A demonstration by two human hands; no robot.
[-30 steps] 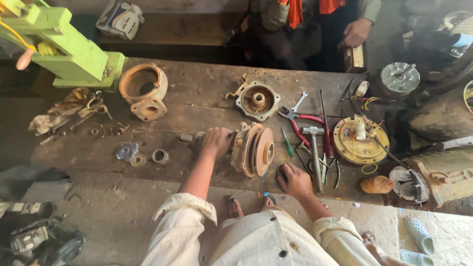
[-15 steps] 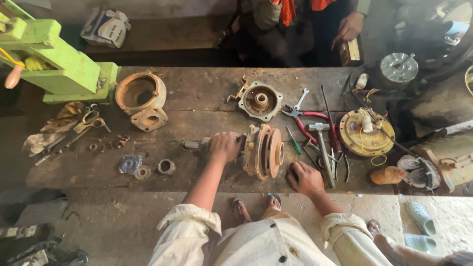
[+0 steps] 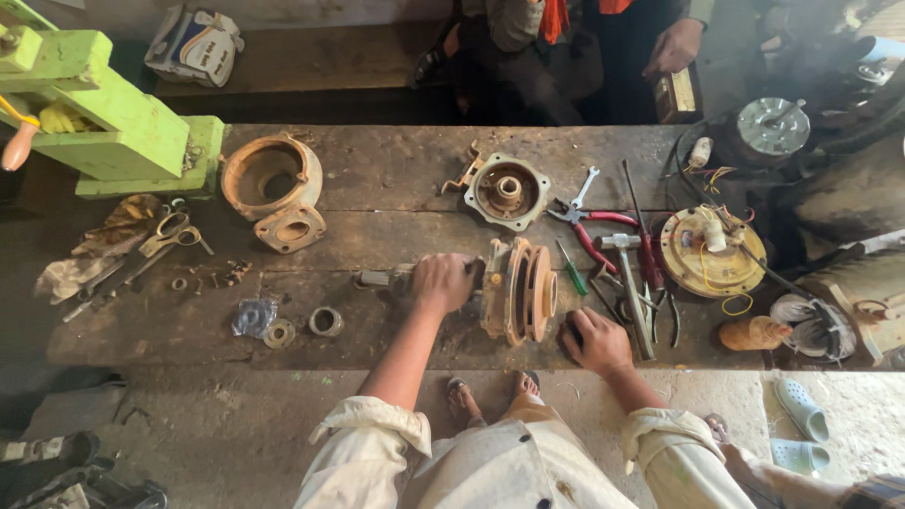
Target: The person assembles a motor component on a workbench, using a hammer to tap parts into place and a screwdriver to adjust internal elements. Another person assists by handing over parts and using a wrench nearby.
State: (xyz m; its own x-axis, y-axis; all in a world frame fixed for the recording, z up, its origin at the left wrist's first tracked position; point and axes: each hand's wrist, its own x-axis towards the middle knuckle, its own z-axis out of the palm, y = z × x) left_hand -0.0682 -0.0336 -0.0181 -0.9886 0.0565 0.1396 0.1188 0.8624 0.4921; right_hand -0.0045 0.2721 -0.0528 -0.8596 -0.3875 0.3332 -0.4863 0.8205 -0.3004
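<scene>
— At the middle of the bench, what has the person got hold of?

— A rusty pump assembly, a stack of flanged discs standing on edge, with a shaft sticking out toward the left. The left hand is closed around the shaft end, right where it meets the discs. I'd say that grip is there to keep the thing from rolling, since it rests on its rims.

— And the other hand?

— The right hand lies on the boards just beside the discs, fingers curled under, knuckles up. Whether it pinches anything small I cannot tell; nothing shows in it. It looks like a bracing hand, set close so it can catch the stack from that side.

— Why are the tools all on one side?

— They sit to the right of the assembly, near that hand: a hammer, red-handled pliers, a green screwdriver and a spanner. Likely kept within easy reach.

— What about the left end?

— Parts already apart, by the look of them: a round rusty casing with a flanged piece touching it, a few rings and scissors on a rag. A green press stands at the corner.

— Anyone else there?

— Another person's hand shows across the bench, well apart from the work. An end cover lies behind the assembly.
</scene>
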